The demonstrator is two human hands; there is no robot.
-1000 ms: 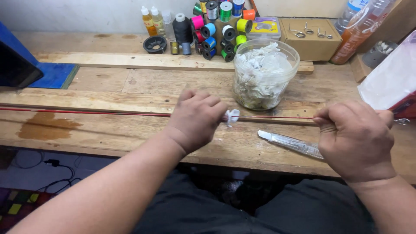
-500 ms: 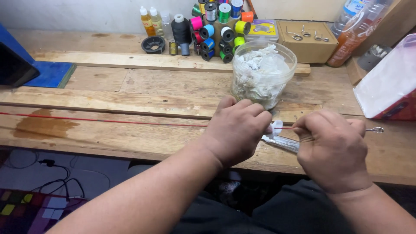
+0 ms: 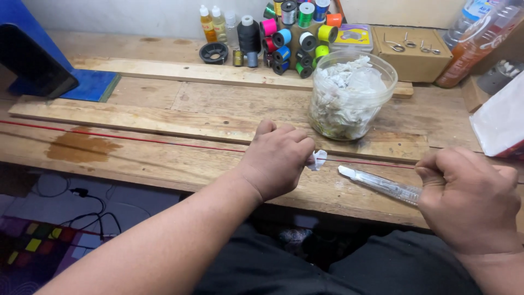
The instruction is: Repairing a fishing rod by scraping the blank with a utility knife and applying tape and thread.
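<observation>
A thin red rod (image 3: 136, 139) lies lengthwise across the wooden workbench (image 3: 180, 104). My left hand (image 3: 275, 158) is closed around the rod near the middle, pinching a small white scrap of tissue (image 3: 316, 159) against it. My right hand (image 3: 469, 199) is a fist at the right, gripping the rod's right end together with a clear plastic tube-like tool (image 3: 376, 183) that points left along the bench. The rod's stretch inside both fists is hidden.
A clear plastic tub (image 3: 351, 95) stuffed with white tissue stands just behind the rod. Coloured thread spools (image 3: 295, 33), small bottles (image 3: 213, 22), a cardboard box (image 3: 412, 52), drink bottles (image 3: 475, 33), a blue case (image 3: 38, 60) and a dark stain (image 3: 79, 147) sit around.
My hands were close together half a second ago; now they have spread apart, the left sliding left along the rod with the tissue, the right pulling back to the right.
</observation>
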